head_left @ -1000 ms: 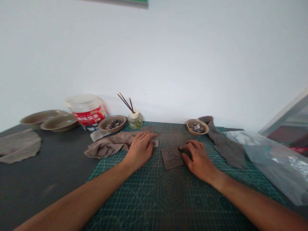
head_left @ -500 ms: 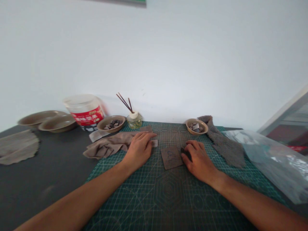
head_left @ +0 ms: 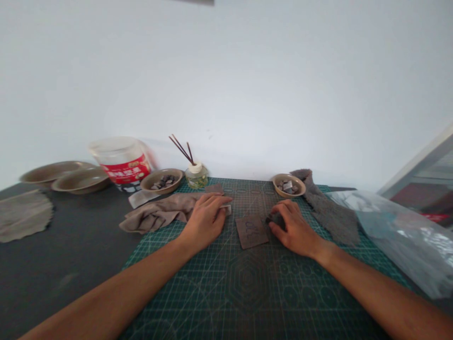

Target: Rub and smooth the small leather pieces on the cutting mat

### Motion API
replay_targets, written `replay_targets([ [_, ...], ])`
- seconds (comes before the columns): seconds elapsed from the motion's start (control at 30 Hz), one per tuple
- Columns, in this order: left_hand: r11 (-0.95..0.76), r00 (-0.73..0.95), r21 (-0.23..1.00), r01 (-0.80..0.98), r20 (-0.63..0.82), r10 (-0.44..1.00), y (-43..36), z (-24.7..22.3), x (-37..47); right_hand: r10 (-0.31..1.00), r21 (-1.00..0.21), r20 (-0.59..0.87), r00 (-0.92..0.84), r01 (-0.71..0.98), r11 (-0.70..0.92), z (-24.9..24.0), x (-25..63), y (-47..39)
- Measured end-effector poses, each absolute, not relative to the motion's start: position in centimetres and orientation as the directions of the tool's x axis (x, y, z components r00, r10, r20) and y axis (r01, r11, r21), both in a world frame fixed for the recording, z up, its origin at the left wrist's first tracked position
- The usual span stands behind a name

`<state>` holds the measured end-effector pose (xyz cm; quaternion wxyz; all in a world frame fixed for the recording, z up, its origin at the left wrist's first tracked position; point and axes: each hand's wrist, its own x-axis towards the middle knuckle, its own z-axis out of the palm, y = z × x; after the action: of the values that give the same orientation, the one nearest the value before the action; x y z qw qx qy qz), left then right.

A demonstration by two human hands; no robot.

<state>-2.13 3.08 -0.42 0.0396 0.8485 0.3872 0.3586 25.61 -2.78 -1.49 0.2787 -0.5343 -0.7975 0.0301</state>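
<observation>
My left hand (head_left: 207,219) lies with its fingers stretched out over the edge of a crumpled brown cloth (head_left: 159,212). Its fingertips touch or cover a small whitish piece (head_left: 228,210), partly hidden. Just beyond them is a small brown square (head_left: 214,189). My right hand (head_left: 295,229) has thumb and fingers curved round a small dark grey lump (head_left: 276,219), which sits on the cutting mat. Between the hands lies a flat brown square (head_left: 252,232) with blue markings on it.
Small bowls of stone-like pieces stand at the back: one left (head_left: 162,181), one right (head_left: 288,186). A reed diffuser (head_left: 196,175), a tub with a red label (head_left: 123,165) and brown dishes (head_left: 81,180) line the wall. A grey cloth (head_left: 329,215) and plastic bag (head_left: 403,236) lie right.
My right hand has shifted slightly and its fingers have opened a little around the dark lump, which shows more. My left hand stays nearly still. The view has moved a little.
</observation>
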Motion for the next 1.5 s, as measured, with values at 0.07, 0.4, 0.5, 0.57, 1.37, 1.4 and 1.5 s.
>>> replay_targets([
  [0.07,-0.705,0.445,0.349,0.618,0.584,0.679,3.0,-0.4,-2.1,0.873,-0.334,0.404,-0.271,0.845,0.417,-1.6,25.8,-2.5],
  [0.4,-0.759,0.49,0.322,0.566,0.609,0.624,2.4,-0.5,-2.0,0.882,-0.304,0.369,-0.293,0.859,0.413,-1.5,25.7,-2.2],
  [0.5,-0.783,0.523,0.292,0.549,0.611,0.594,2.2,-0.3,-1.9,0.888,-0.345,0.36,-0.287,0.843,0.413,-1.5,25.7,-2.2],
  [0.57,-0.814,0.555,0.26,0.52,0.622,0.553,1.9,-0.2,-1.9,0.889,-0.389,0.371,-0.269,0.824,0.412,-1.4,25.4,-2.4],
  [1.37,-0.97,0.806,-0.04,0.239,0.565,0.175,-1.0,0.8,-1.1,0.761,-0.584,0.581,-0.287,0.504,0.636,-1.2,22.2,-6.3],
  [1.4,-0.97,0.805,-0.043,0.238,0.567,0.172,-1.0,0.8,-1.1,0.758,-0.581,0.583,-0.292,0.503,0.64,-1.2,22.2,-6.3],
  [1.5,-0.971,0.802,-0.049,0.235,0.573,0.165,-1.0,0.7,-1.1,0.747,-0.574,0.59,-0.306,0.492,0.655,-1.2,22.2,-6.3],
])
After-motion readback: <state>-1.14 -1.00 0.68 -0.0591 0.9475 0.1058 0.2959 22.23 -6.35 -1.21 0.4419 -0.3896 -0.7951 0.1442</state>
